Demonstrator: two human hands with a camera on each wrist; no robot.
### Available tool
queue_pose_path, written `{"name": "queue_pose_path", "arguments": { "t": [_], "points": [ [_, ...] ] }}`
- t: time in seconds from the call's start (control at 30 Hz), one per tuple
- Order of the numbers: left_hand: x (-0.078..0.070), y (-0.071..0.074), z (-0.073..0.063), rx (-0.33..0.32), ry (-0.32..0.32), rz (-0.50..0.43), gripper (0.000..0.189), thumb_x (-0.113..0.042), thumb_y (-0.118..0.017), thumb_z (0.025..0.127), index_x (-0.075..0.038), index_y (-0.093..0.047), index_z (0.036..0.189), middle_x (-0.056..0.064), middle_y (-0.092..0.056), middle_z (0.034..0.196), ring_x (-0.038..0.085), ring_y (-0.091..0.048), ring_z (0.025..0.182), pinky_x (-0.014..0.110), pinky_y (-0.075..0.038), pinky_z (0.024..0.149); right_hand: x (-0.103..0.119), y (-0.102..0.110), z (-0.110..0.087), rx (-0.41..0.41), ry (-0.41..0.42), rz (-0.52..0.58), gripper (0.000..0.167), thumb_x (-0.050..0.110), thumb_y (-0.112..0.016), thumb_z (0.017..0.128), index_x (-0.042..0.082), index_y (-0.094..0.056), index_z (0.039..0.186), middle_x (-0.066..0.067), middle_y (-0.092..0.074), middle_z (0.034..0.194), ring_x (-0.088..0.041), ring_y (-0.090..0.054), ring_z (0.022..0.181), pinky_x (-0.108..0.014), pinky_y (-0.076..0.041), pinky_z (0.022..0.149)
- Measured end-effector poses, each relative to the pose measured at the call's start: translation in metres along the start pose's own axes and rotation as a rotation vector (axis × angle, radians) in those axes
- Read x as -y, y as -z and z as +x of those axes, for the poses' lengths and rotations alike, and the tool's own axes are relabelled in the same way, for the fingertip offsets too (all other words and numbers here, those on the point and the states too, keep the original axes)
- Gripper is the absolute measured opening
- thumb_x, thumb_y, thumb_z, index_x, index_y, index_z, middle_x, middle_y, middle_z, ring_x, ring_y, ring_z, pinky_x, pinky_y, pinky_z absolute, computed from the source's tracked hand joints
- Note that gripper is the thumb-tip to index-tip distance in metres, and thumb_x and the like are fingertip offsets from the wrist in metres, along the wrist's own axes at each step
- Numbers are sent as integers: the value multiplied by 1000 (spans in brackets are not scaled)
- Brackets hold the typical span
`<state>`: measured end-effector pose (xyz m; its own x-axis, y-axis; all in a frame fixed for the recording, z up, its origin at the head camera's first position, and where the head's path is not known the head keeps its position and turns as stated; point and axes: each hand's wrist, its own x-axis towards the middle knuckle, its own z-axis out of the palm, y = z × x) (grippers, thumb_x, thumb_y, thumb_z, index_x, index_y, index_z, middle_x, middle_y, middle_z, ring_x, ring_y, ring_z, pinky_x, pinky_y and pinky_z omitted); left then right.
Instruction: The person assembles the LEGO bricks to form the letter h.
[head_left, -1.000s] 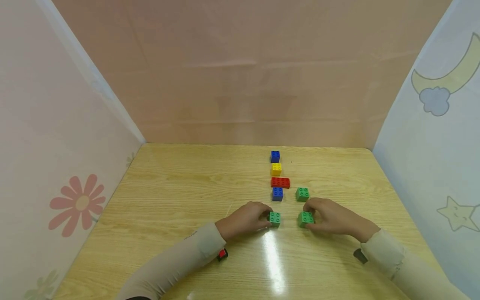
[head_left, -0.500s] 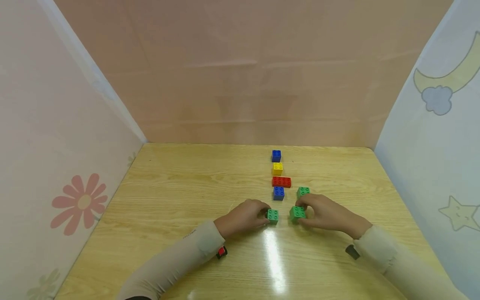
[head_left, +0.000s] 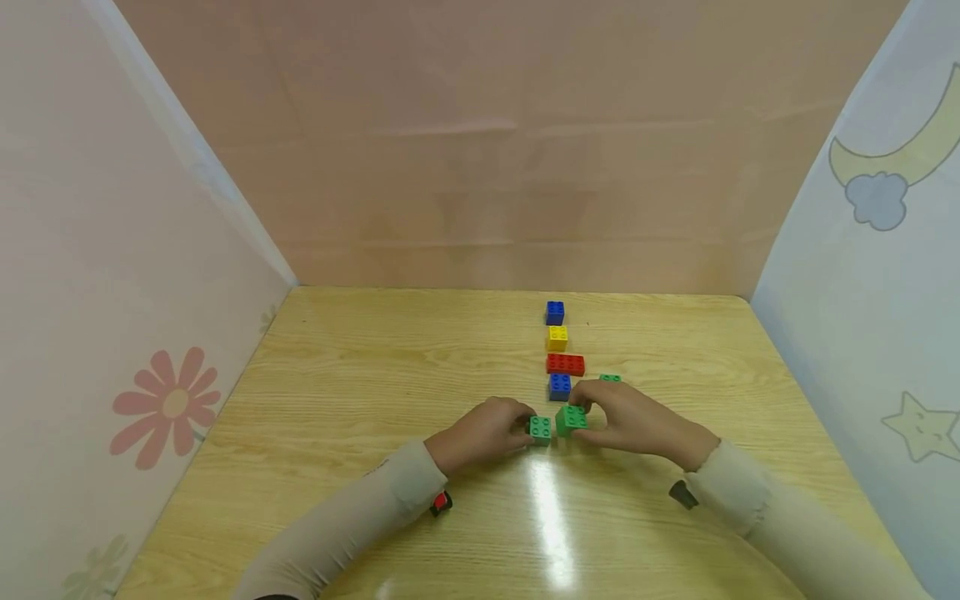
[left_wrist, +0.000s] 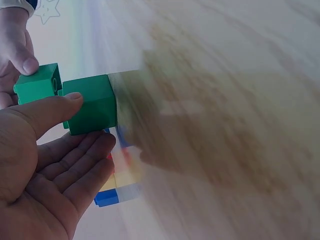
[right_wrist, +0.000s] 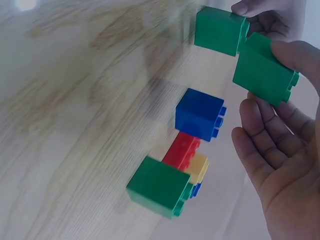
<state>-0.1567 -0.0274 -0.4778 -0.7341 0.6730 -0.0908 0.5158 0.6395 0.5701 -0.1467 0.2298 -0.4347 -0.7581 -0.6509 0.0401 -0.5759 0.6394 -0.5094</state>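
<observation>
Thumb and fingers of my left hand [head_left: 491, 429] pinch a green toy building brick [head_left: 540, 431] that sits on the table, studs up. My right hand [head_left: 637, 423] pinches a second green brick [head_left: 572, 421], tilted and raised off the table in the right wrist view. The two bricks are close together, the raised one to the right and slightly higher than the left-hand one [left_wrist: 92, 107]. Behind my right hand stands a third green brick [right_wrist: 157, 185], mostly hidden in the head view.
Beyond the hands, a column runs away on the wooden table [head_left: 375, 350]: a blue brick [head_left: 560, 387], a long red brick [head_left: 566, 364], a yellow brick [head_left: 557, 337] and another blue brick [head_left: 555, 312]. A pink-brown backdrop [head_left: 480, 167] and pale side walls enclose the table.
My right hand has carried its green brick leftward, right up to the brick in my left hand. The left hand has slid its brick slightly left. The other bricks stay in place.
</observation>
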Motion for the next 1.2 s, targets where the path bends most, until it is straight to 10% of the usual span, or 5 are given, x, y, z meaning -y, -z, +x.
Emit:
{"name": "queue_pose_path", "arguments": {
  "t": [1.2],
  "points": [
    [7, 1, -3, -30, -51, -11, 28, -21, -73, 89, -7, -71, 114, -2, -70, 106, 3, -61, 94, 17, -50, 79, 20, -22, 24, -59, 22, 3, 28, 34, -78, 84, 26, -59, 102, 17, -59, 94, -14, -61, 90, -31, -52, 77]
  ]
}}
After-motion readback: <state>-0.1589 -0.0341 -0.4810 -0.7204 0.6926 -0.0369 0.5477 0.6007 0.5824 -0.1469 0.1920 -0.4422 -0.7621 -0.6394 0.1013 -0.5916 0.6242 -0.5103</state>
